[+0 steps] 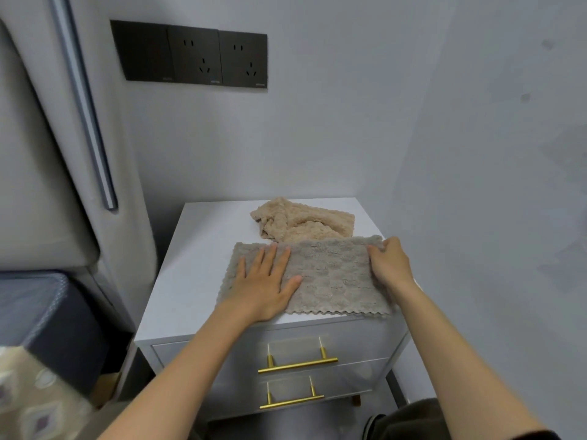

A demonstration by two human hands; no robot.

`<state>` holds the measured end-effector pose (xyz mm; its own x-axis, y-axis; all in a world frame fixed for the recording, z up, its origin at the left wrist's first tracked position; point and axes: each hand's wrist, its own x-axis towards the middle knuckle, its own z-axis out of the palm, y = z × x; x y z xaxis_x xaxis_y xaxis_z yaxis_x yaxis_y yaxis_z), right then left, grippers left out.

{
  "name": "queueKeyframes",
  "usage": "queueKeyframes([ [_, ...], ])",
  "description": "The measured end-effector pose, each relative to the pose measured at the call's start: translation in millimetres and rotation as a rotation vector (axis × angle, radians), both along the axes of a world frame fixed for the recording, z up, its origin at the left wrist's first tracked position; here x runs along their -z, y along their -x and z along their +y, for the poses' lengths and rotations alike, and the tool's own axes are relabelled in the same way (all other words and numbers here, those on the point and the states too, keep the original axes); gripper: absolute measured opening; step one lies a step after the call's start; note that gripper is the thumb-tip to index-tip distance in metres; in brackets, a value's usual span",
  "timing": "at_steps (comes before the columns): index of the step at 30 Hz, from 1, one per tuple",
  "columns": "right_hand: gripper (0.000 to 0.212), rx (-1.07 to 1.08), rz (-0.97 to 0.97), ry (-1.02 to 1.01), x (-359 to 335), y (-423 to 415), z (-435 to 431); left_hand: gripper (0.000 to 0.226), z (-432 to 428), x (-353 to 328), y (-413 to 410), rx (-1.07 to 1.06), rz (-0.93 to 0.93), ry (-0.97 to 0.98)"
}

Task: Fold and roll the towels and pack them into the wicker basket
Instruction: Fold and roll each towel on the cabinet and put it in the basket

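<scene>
A grey towel [333,277] lies spread flat on the white nightstand top [190,265], near its front edge. My left hand [266,281] presses flat on the towel's left part, fingers straight and spread. At the towel's right end my right hand [389,265] holds the far corner, fingers curled over the edge. A crumpled beige towel [301,222] lies just behind the grey one, toward the wall. No wicker basket is in view.
The nightstand has two drawers with gold handles [297,365]. Grey walls stand behind and to the right, with black sockets [190,55] above. A padded headboard [47,154] and a bed edge [47,319] are at the left.
</scene>
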<state>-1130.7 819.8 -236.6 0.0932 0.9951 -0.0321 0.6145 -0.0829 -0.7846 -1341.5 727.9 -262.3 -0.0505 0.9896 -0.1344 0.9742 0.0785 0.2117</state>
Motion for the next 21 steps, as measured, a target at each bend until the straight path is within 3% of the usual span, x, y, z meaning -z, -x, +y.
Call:
queueKeyframes([
  [6, 0.013, -0.021, -0.195, -0.158, 12, 2, -1, 0.068, 1, -1, 14, -0.173, -0.019, 0.058],
  [9, 0.033, -0.036, -0.248, -0.081, 12, 0, 4, 0.064, 5, -3, 28, -0.238, -0.026, 0.025],
  [12, 0.057, -0.070, -0.215, 0.098, 5, -4, 11, 0.059, 10, -4, 42, -0.165, -0.048, -0.095],
  [16, 0.018, -0.131, -0.165, 0.168, -2, -11, 14, 0.050, 17, -5, 46, -0.066, -0.157, -0.211],
  [21, 0.012, -0.080, -0.275, -0.076, -20, -15, 0, 0.030, 25, -14, 54, -0.066, -0.124, -0.308],
])
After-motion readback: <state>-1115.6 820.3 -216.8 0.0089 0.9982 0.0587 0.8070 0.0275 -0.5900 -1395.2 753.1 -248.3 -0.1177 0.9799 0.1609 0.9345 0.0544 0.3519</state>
